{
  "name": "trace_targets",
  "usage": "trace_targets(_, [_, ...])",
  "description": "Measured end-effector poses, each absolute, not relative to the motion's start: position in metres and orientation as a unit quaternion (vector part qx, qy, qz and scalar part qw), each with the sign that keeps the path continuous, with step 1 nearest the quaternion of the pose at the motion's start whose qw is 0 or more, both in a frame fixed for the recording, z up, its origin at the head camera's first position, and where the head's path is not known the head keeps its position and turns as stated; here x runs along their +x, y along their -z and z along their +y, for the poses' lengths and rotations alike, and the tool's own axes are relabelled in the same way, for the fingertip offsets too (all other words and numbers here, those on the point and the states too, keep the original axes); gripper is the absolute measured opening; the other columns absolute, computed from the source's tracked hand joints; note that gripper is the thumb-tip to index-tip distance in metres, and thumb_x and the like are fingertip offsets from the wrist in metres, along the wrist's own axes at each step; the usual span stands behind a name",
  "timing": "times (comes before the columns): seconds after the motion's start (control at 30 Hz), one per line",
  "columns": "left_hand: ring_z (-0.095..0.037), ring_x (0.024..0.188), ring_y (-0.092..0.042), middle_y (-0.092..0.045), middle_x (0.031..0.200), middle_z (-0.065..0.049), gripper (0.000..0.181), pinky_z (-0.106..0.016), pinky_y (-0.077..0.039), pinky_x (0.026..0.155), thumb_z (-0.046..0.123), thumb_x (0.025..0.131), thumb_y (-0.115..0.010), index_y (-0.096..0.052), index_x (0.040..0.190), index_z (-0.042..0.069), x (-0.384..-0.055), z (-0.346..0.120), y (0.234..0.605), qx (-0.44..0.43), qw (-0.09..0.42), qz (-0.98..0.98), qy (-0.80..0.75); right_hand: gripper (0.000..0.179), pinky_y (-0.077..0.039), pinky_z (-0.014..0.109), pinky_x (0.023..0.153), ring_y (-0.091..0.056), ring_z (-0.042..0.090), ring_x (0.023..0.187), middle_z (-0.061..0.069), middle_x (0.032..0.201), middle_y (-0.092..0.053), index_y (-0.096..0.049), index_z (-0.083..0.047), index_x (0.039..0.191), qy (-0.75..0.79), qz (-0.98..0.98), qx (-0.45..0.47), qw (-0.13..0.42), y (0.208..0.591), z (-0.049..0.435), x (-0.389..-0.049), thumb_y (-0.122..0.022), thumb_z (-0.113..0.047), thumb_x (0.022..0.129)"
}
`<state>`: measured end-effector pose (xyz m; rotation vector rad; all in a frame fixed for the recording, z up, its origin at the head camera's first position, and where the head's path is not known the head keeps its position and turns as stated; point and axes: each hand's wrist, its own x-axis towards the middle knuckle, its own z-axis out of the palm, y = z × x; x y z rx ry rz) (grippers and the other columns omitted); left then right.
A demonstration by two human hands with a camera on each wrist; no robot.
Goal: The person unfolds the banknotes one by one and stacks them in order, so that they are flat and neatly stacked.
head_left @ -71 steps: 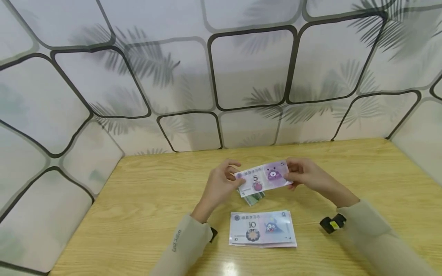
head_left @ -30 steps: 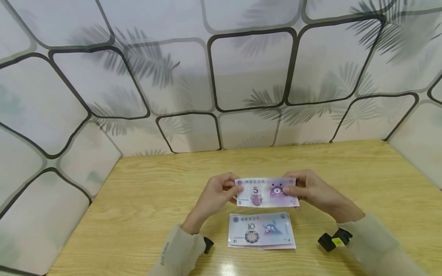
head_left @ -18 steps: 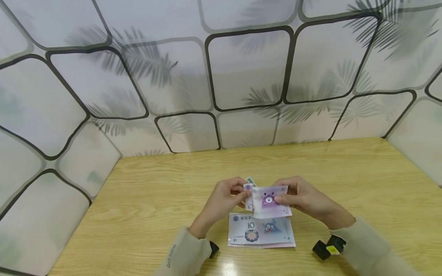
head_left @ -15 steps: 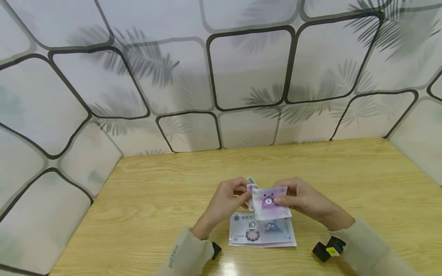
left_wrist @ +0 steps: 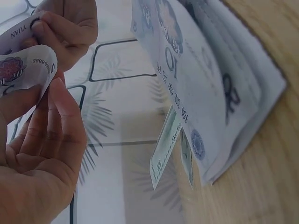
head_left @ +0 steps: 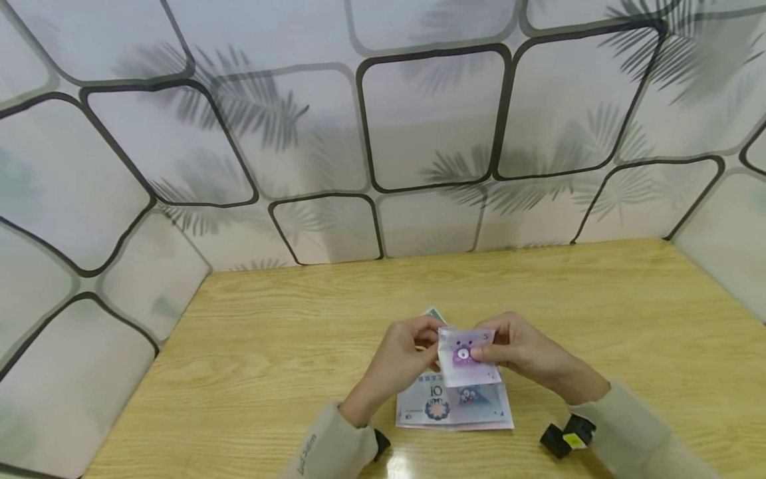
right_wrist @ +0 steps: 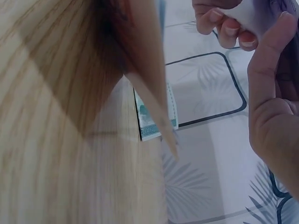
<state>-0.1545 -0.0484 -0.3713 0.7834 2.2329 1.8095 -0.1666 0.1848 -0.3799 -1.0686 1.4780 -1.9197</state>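
Note:
A purple toy 5 banknote is bent over at its middle between my two hands, above the table. My right hand pinches its printed right half, thumb on the monster picture. The left hand grips the other half, which is mostly hidden behind the fold; in the left wrist view its fingers curl round the note's curved end. Below the note lies a small stack of toy 10 banknotes, partly covered by it. A green banknote peeks out behind the left fingers, and in the left wrist view it looks folded.
The wooden table runs back to a patterned cloth wall, with side walls left and right. A black wrist camera hangs under the right sleeve, another by the left cuff.
The 5 banknote was held flat and stretched between both hands, then came nearer and was bent over at the middle. The left hand has moved in toward the right, covering most of the left half.

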Motion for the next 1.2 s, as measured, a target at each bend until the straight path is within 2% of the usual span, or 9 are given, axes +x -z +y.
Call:
trace_targets(0.27, [-0.011, 0.072, -0.065, -0.072, 0.089, -0.018, 0.014, -0.027, -0.060, 0.063, -0.010, 0.096, -0.060, -0.066, 0.109, -0.010, -0.156, -0.049, 0.369, 0.262, 0.082, 0.751, -0.601, 0.036, -0.057, 0.026, 0.079, -0.068, 0.011, 0.092, 0.002, 0.106, -0.073, -0.074, -0.010, 0.117, 0.692, 0.551, -0.394, 0.248, 0.375, 0.192, -0.167, -0.047, 0.008, 0.102])
trace_targets(0.47, [-0.011, 0.071, -0.065, -0.073, 0.091, -0.019, 0.012, -0.046, -0.061, 0.067, -0.004, 0.097, -0.064, -0.065, 0.107, -0.009, -0.165, -0.062, 0.363, 0.248, 0.078, 0.750, -0.609, 0.035, -0.058, 0.024, 0.073, -0.068, 0.010, 0.087, 0.001, 0.104, -0.072, -0.074, -0.009, 0.114, 0.685, 0.579, -0.391, 0.206, 0.366, 0.208, -0.170, -0.047, 0.009, 0.102])
trace_targets(0.63, [-0.011, 0.073, -0.064, -0.072, 0.092, -0.020, 0.015, -0.058, -0.057, 0.071, -0.002, 0.098, -0.063, -0.064, 0.110, -0.011, -0.170, -0.074, 0.357, 0.246, 0.077, 0.741, -0.620, 0.032, -0.058, 0.025, 0.071, -0.070, 0.012, 0.086, 0.003, 0.102, -0.074, -0.075, -0.012, 0.112, 0.669, 0.635, -0.341, 0.180, 0.360, 0.221, -0.172, -0.050, 0.006, 0.103])
trace_targets(0.8, [-0.011, 0.073, -0.064, -0.072, 0.090, -0.019, 0.014, -0.055, -0.058, 0.071, -0.001, 0.099, -0.063, -0.063, 0.109, -0.010, -0.173, -0.080, 0.355, 0.246, 0.079, 0.744, -0.616, 0.023, -0.057, 0.028, 0.065, -0.068, 0.013, 0.077, 0.005, 0.094, -0.075, -0.074, -0.007, 0.108, 0.631, 0.701, -0.288, 0.164, 0.357, 0.229, -0.174, -0.053, 0.000, 0.103])
trace_targets(0.93, [-0.012, 0.073, -0.066, -0.072, 0.092, -0.020, 0.015, -0.043, -0.061, 0.069, -0.001, 0.099, -0.062, -0.062, 0.110, -0.011, -0.174, -0.081, 0.356, 0.240, 0.092, 0.741, -0.620, 0.017, -0.056, 0.030, 0.060, -0.066, 0.014, 0.070, 0.005, 0.090, -0.073, -0.069, 0.004, 0.104, 0.611, 0.728, -0.272, 0.151, 0.357, 0.232, -0.174, -0.053, -0.003, 0.104])
trace_targets(1.03, [-0.013, 0.074, -0.067, -0.072, 0.094, -0.021, 0.017, -0.037, -0.061, 0.068, -0.001, 0.099, -0.062, -0.062, 0.113, -0.011, -0.174, -0.082, 0.359, 0.233, 0.097, 0.742, -0.621, 0.015, -0.056, 0.031, 0.059, -0.063, 0.012, 0.066, 0.002, 0.082, -0.070, -0.067, 0.005, 0.097, 0.609, 0.734, -0.267, 0.138, 0.358, 0.231, -0.174, -0.055, -0.002, 0.103])
trace_targets(1.2, [-0.016, 0.069, -0.068, -0.071, 0.088, -0.017, 0.024, -0.046, -0.061, 0.069, -0.003, 0.099, -0.062, -0.058, 0.121, -0.010, -0.173, -0.083, 0.362, 0.213, 0.093, 0.749, -0.620, 0.010, -0.057, 0.029, 0.057, -0.060, 0.010, 0.061, 0.000, 0.074, -0.065, -0.064, 0.004, 0.090, 0.615, 0.734, -0.261, 0.122, 0.359, 0.225, -0.174, -0.061, 0.001, 0.099])
